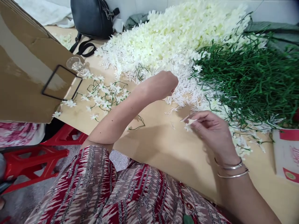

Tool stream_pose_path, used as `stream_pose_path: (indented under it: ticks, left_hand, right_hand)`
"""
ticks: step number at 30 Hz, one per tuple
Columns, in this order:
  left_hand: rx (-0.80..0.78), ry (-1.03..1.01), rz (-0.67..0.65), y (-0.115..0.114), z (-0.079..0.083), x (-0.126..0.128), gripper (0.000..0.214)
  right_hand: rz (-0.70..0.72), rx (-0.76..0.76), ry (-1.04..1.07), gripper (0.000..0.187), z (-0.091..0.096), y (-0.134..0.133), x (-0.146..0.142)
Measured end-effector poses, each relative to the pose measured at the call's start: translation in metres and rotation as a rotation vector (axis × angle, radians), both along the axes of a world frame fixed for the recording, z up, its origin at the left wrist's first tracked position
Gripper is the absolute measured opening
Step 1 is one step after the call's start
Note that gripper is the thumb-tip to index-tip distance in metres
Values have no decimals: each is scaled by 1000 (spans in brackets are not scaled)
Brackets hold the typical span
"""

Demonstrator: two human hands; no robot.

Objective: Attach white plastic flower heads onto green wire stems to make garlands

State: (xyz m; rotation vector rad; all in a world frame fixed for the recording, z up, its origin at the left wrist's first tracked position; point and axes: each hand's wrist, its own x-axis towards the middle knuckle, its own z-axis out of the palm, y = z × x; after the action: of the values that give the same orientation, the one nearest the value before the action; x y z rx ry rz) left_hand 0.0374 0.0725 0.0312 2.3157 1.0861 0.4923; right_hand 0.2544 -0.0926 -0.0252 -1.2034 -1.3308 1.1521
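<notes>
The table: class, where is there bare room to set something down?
Bare patches: the table between the left forearm, right hand and near edge; and between the right wrist and the red-and-white packet. Crowded: the far side, with heaped white blossoms and green stems; beyond the left forearm, with scattered stemmed flowers.

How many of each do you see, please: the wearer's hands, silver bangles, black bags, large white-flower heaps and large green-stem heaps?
Hands, left and right: 2
Silver bangles: 2
Black bag: 1
Large white-flower heap: 1
Large green-stem heap: 1
Total: 7
</notes>
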Motion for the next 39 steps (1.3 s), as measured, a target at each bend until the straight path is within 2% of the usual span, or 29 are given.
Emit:
stream_pose_path:
  ticks: [3,5,6,8,10,13,15,18,21,22,24,27,30,36,39]
  left_hand:
    - [55,234,-88,-7,20,-5,27]
    - [61,237,-64,-15,35,-13,22]
    - [59,212,-50,-20,42,-17,19]
    - [52,135,-58,-31,51,-24,15]
    - [41,15,-78,-41,54,-28,16]
    - [83,-148,-33,-52,50,-30,18]
    - [160,-204,20,-57,47,-31,18]
    - [277,-216,58,-63,43,-36,20]
    - [337,-153,31,-69,38,-42,20]
    - [330,-137,4,-72,35,-42,20]
    - [286,-130,-55,-78,29,-36,21]
    - [155,-229,-108,-89,19,-18,22]
    - [-35,-483,-105,-98,6,-1,21]
    - [-481,-779,-97,-105,-24,11,32]
    - [-585,-855,-53,-104,-33,12,36]
  right_hand:
    - [430,129,-98,4,11,-14,-33]
    - [648,271,-273,11,14,-22,-57]
    - [703,340,-340,14,14,-24,-68]
    - [757,442,-443,18,9,-22,-88]
    - [748,483,-501,18,-1,-13,-108]
    - [723,483,-552,20,-12,11,-137]
    - [709,474,-549,18,-12,24,-146]
    - [745,441,-478,16,3,26,-132]
    - [762,296,-391,10,27,7,-90]
    - [735,262,-347,7,33,0,-74]
    - [588,225,-185,5,41,-11,-44]
    - [376,189,31,7,39,-16,-13]
    - [233,135,182,5,26,-15,-2]
    - [342,63,122,4,6,-14,-10]
    - [406,35,98,4,7,-15,-10]
